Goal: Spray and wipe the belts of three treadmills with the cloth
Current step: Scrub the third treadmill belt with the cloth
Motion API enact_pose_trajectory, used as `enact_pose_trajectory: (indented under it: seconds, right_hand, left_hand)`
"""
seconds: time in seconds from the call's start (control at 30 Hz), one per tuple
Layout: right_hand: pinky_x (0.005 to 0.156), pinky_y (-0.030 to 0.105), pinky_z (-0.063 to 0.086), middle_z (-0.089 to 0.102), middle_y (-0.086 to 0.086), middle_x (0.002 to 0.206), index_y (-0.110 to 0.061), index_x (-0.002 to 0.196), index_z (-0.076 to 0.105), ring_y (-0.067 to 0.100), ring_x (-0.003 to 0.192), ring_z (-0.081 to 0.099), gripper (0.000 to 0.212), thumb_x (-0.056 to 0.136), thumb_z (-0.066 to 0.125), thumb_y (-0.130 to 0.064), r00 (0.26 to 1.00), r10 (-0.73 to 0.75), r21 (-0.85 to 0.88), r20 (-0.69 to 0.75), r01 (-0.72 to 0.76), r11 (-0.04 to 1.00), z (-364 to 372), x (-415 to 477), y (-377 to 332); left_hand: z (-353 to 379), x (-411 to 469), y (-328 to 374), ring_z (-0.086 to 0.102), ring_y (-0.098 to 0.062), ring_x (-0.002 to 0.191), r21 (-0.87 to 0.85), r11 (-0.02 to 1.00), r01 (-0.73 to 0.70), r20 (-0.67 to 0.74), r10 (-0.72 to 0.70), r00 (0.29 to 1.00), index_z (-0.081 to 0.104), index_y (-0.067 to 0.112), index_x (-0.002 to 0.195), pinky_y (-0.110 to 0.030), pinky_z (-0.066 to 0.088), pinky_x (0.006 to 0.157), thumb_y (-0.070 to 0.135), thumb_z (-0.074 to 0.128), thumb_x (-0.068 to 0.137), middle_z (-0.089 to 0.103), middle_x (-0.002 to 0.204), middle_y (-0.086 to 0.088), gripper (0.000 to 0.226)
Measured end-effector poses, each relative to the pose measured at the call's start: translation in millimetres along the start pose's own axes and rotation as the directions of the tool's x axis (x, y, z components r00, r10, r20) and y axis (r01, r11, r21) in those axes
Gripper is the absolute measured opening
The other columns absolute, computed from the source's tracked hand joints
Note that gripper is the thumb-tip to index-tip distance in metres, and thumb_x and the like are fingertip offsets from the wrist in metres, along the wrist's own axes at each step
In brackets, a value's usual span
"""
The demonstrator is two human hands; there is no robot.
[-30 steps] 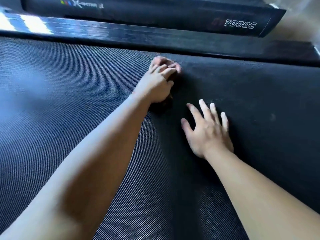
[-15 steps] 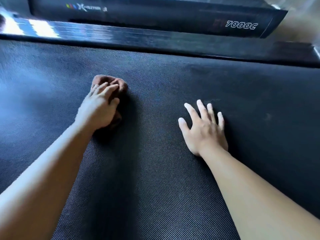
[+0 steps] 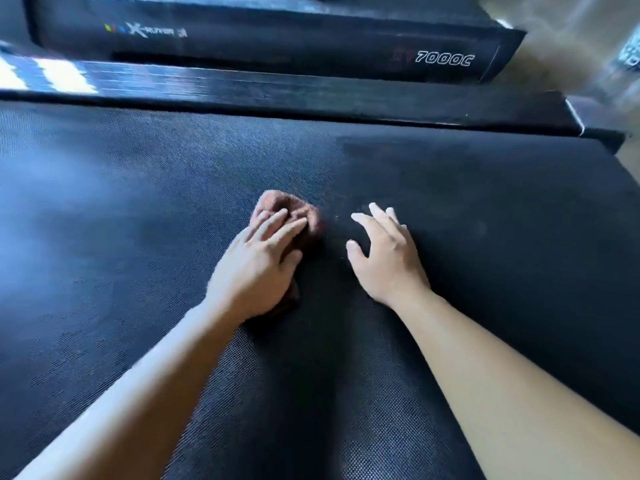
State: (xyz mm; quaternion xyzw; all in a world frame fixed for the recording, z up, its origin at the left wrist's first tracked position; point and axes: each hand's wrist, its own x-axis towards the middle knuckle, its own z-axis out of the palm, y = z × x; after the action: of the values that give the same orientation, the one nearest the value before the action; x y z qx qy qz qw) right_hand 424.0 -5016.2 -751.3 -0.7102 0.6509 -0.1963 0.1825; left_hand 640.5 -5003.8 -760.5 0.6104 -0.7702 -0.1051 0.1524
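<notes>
The left hand (image 3: 256, 268) lies palm down on a bunched brown cloth (image 3: 289, 206) and presses it onto the black treadmill belt (image 3: 138, 202). Its fingers are laid nearly straight across the top of the cloth and its thumb rests against the cloth's right side, so the hand is flat on the cloth, not closed round it. Most of the cloth is under the palm and fingers; a rumpled hump of it sticks out beyond the fingertips, and a darker fold shows under the heel of the hand. Just to the right of that hand, apart from the cloth, the right hand (image 3: 388, 261) rests on the belt, open, with its fingers spread and a little arched and its thumb held out toward the cloth. It holds nothing. Both forearms are bare and reach in from the lower edge of the view. The belt has a fine woven texture and spreads out on every side of the 2 hands; a paler, dull patch shows on it beyond the right hand. Beyond both hands, a glossy black side rail (image 3: 311, 95) runs along the belt's far edge, with bright reflections at its left end. Behind the rail stands another black treadmill frame (image 3: 311, 46) printed with "7000C" (image 3: 444, 59) and a small coloured logo (image 3: 145, 31). Pale floor (image 3: 571, 57), blurred, shows far beyond the right hand.
</notes>
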Motion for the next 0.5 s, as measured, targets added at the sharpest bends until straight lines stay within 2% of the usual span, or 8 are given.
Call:
enact_pose_trajectory:
  seconds: [0.1,0.2,0.3,0.4,0.5]
  right_hand:
    - [0.121,0.039,0.015,0.028,0.005,0.161,-0.022,0.144,0.047,0.027,0.150,0.015,0.047,0.098,0.052,-0.032,0.999,0.044,-0.058,-0.016,-0.045,0.997,-24,-12,33]
    - [0.121,0.043,0.015,0.027,0.005,0.161,-0.024,0.145,0.044,0.027,0.150,0.015,0.049,0.099,0.048,-0.037,0.995,0.089,-0.169,-0.034,-0.094,0.981,-46,-22,73]
    - [0.121,0.046,0.010,0.024,0.002,0.162,-0.027,0.148,0.039,0.025,0.150,0.013,0.050,0.100,0.041,-0.042,0.985,0.162,-0.258,-0.059,-0.171,0.951,-64,-28,109]
    - [0.122,0.048,0.004,0.018,0.001,0.164,-0.031,0.152,0.031,0.025,0.151,0.009,0.053,0.101,0.033,-0.046,0.962,0.261,-0.291,-0.084,-0.274,0.917,-76,-34,132]
    - [0.122,0.048,0.001,0.012,-0.001,0.165,-0.034,0.154,0.024,0.025,0.152,0.004,0.054,0.102,0.027,-0.048,0.949,0.300,-0.296,-0.092,-0.314,0.902,-74,-36,139]
  left_hand:
    - [-10,-14,-16,0.028,-0.025,0.149,-0.004,0.994,0.108,-0.049,-0.108,0.993,0.048,0.028,0.146,-0.038,0.017,0.124,0.052,0.039,0.092,0.041,0.156,-0.006,0.060]
    - [-9,1,-14,0.021,-0.025,0.151,-0.008,0.966,0.258,-0.097,-0.257,0.961,0.045,0.027,0.148,-0.034,0.010,0.124,0.034,0.054,0.098,0.034,0.160,-0.007,0.051]
    - [0,34,5,0.017,-0.025,0.152,0.006,0.938,0.347,-0.111,-0.344,0.932,0.040,0.029,0.150,-0.035,0.009,0.124,0.033,0.050,0.099,0.028,0.163,-0.006,0.052]
    - [20,75,36,0.019,-0.029,0.151,0.024,0.940,0.341,-0.101,-0.337,0.936,0.037,0.029,0.151,-0.040,0.013,0.124,0.036,0.045,0.099,0.027,0.163,-0.008,0.053]
    - [44,109,89,0.021,-0.031,0.150,0.042,0.963,0.265,-0.069,-0.262,0.963,0.036,0.031,0.150,-0.041,0.015,0.123,0.039,0.044,0.098,0.028,0.162,-0.006,0.053]
